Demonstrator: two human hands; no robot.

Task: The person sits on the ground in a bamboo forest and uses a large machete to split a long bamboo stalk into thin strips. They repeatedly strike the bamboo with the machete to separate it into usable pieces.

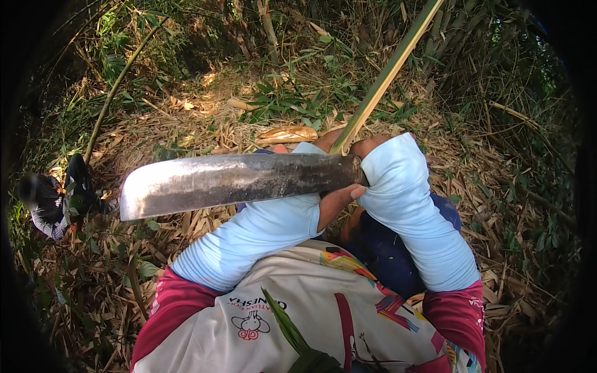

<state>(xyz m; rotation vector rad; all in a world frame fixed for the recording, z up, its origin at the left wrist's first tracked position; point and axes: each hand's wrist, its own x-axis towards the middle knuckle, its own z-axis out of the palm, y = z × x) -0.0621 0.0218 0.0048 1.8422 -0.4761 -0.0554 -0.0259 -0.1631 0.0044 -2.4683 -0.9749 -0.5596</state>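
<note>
the right hand (pixel 367 149) had a closed grip on the handle of a broad machete (pixel 236 180), blade lying flat and pointing left. the left hand (pixel 333 205) closed its grip around a split green bamboo stalk (pixel 385 74) rising up and right from the two fists. judged from this, the stalk needed bracing firmly, fingers well clear of the edge.

Dry bamboo leaves (pixel 205 124) are carpeting the ground, with green leafy shoots (pixel 292 99) growing at the far middle. At the far left, another person (pixel 53 199) in dark clothes is crouching beside a thin curved stem (pixel 115 87).
</note>
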